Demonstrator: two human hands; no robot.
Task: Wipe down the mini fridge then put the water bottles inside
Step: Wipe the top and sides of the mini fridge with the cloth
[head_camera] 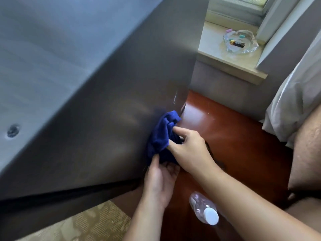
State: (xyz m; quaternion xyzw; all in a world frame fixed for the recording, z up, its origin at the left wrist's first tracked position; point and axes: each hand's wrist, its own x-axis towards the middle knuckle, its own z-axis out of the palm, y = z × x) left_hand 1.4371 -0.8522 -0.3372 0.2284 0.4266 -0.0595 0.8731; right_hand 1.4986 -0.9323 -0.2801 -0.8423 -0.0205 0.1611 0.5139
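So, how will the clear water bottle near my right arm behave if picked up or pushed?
The water bottle looks like thin clear plastic, so it may dent when squeezed. Its round body would probably roll on the glossy wooden surface.

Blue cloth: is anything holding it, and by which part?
Both hands hold it. The left hand grips the blue cloth by its bottom end; the right hand pinches its right side.

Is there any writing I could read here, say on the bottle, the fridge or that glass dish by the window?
Nothing here reads clearly.
On the water bottle: label print too blurred to read.
On the dark packet in the glass dish: markings too small to read.
On the mini fridge: no lettering shows.
On the blue cloth: no tag shows.
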